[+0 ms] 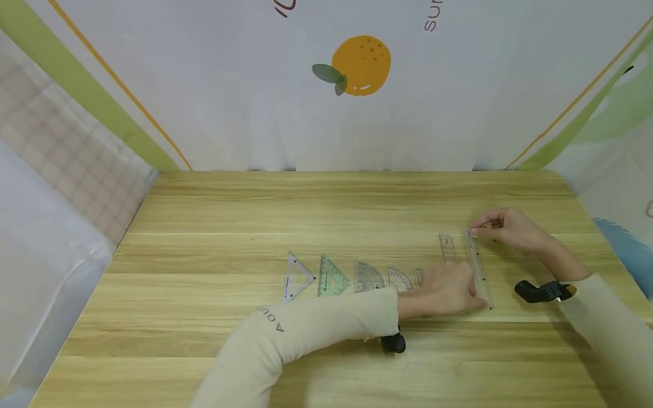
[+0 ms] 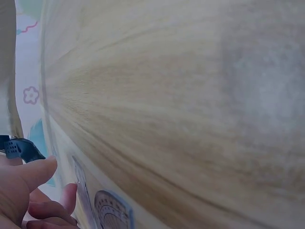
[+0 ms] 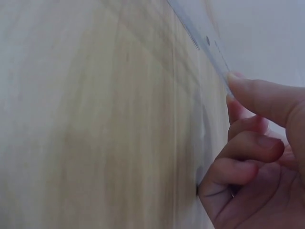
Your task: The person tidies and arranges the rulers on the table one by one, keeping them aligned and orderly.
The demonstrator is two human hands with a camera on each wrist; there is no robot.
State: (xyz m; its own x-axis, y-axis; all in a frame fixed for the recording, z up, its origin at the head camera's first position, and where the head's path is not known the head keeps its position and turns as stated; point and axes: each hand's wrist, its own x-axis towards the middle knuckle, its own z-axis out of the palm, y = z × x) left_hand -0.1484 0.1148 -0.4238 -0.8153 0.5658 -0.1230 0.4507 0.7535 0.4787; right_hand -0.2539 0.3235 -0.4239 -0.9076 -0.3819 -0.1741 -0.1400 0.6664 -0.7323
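In the head view my right hand (image 1: 515, 230) pinches the far end of a clear ruler (image 1: 477, 265) between thumb and index finger. The right wrist view shows that grip closely, the other fingers of the right hand (image 3: 252, 152) curled below the ruler (image 3: 209, 45). My left hand (image 1: 448, 289), blurred, is beside the ruler's near end with a digit reaching toward it. In the left wrist view the left hand's (image 2: 31, 195) thumb and fingers stand apart. Another clear ruler-like piece (image 1: 447, 245) lies just left of the ruler, partly hidden by the left hand.
In a row to the left lie a clear set square (image 1: 296, 278), a green set square (image 1: 333, 277), a large protractor (image 1: 368, 276) and a smaller protractor (image 1: 398, 278). The left sleeve (image 1: 318, 317) crosses in front of them. A white printed curtain (image 1: 226, 96) hangs behind the wooden table (image 1: 181, 333).
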